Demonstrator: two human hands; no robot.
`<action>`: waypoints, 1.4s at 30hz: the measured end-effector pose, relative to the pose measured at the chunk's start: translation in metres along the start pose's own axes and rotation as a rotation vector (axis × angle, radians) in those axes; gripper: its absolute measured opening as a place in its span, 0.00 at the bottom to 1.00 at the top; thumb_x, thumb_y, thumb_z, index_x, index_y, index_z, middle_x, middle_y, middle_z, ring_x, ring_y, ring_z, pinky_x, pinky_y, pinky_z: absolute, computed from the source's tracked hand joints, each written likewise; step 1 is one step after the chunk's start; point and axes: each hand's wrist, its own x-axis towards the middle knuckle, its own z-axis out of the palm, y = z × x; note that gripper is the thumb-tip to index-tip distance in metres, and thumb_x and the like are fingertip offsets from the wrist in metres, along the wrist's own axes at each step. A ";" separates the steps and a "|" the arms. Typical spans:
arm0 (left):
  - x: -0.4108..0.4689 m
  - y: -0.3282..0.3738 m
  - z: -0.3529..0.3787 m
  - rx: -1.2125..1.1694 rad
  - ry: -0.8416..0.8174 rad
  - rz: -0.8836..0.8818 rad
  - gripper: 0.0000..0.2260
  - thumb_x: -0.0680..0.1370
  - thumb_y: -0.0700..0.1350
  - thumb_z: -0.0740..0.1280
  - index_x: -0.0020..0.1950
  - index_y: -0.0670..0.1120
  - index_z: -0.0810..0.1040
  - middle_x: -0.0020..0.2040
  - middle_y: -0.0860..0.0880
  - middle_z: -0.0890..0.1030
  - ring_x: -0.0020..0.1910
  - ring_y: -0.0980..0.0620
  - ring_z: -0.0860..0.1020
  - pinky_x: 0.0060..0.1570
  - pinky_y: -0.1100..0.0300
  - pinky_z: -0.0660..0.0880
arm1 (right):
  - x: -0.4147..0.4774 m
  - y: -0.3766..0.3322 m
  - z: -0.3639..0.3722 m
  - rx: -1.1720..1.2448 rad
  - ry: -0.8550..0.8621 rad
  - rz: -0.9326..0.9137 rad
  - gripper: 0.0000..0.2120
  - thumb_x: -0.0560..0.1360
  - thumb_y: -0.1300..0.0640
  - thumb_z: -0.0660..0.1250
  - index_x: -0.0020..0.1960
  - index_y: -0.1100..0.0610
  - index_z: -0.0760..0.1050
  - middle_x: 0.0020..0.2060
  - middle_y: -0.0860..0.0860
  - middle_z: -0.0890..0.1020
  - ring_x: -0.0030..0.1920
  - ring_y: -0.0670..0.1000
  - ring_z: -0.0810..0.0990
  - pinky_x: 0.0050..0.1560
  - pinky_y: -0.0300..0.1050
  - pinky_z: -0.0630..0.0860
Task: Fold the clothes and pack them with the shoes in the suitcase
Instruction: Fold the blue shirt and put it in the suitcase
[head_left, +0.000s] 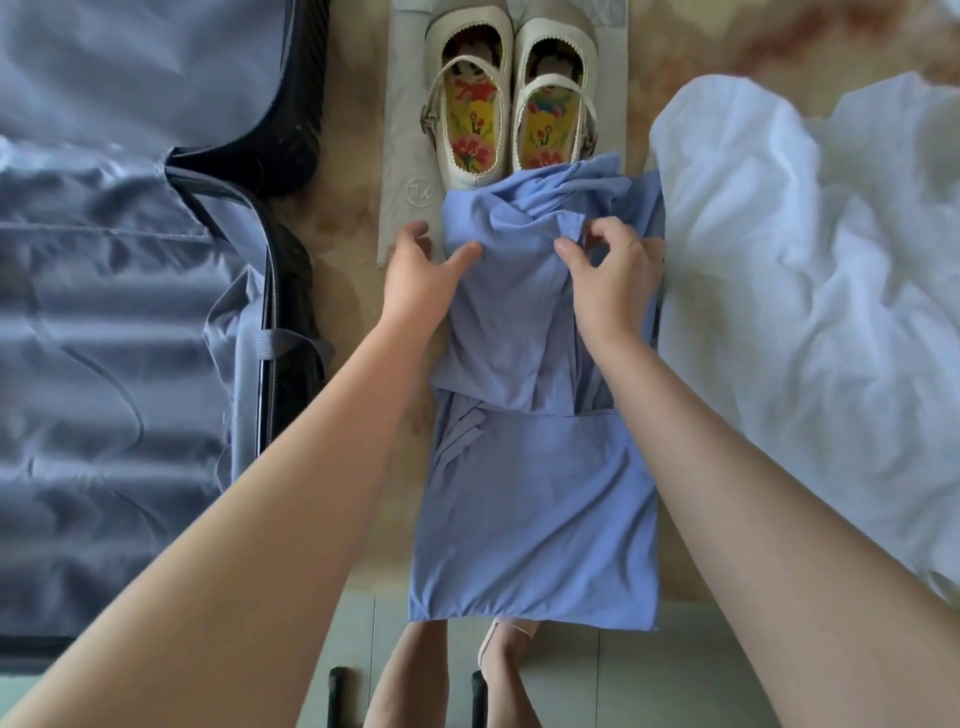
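Light-blue woven garment (535, 467) is mid-fold | edge is pressed by spread left hand (415, 280), top fold pinched by right hand (608, 275) | creases should be smoothed first

Here it is: the long light-blue cotton garment (535, 467) is lying flat, folded into a narrow strip, with its upper part doubled over and rumpling right under the fingers. The right hand (608, 270) is pinching a small fold near the top, while the left hand (421, 275) is laying its thumb on the left edge. Just beyond the fingertips, the pair of cream strapped shoes with flower-embroidered insoles (509, 104) is sitting side by side, toes pointing away, with the blue cloth lapping over the heels. Out past the right fingers, the crumpled white cloth garment (805, 260) is lying heaped against the blue edge. Well left of the left fingers, the dark hard-shell suitcase with grey-blue lining (104, 364) is lying open.
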 end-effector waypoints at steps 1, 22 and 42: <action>0.003 0.001 -0.001 0.003 -0.014 0.008 0.32 0.74 0.51 0.71 0.73 0.45 0.62 0.65 0.49 0.73 0.59 0.54 0.73 0.53 0.66 0.67 | 0.000 0.000 -0.001 0.008 0.007 -0.022 0.12 0.72 0.52 0.72 0.52 0.57 0.78 0.48 0.50 0.81 0.51 0.53 0.71 0.58 0.53 0.69; 0.039 0.044 -0.021 0.404 -0.419 0.136 0.21 0.66 0.51 0.78 0.56 0.47 0.81 0.47 0.51 0.80 0.42 0.56 0.78 0.41 0.64 0.77 | 0.090 -0.015 -0.028 -0.597 -0.512 -0.455 0.35 0.61 0.32 0.74 0.58 0.54 0.74 0.61 0.53 0.69 0.66 0.57 0.61 0.64 0.49 0.54; -0.083 0.001 -0.054 0.388 -0.161 0.777 0.09 0.69 0.37 0.72 0.48 0.43 0.81 0.44 0.52 0.74 0.39 0.56 0.72 0.39 0.64 0.70 | -0.028 -0.017 -0.120 -0.288 -0.205 -0.843 0.12 0.69 0.63 0.60 0.44 0.59 0.82 0.36 0.53 0.80 0.38 0.54 0.75 0.33 0.44 0.70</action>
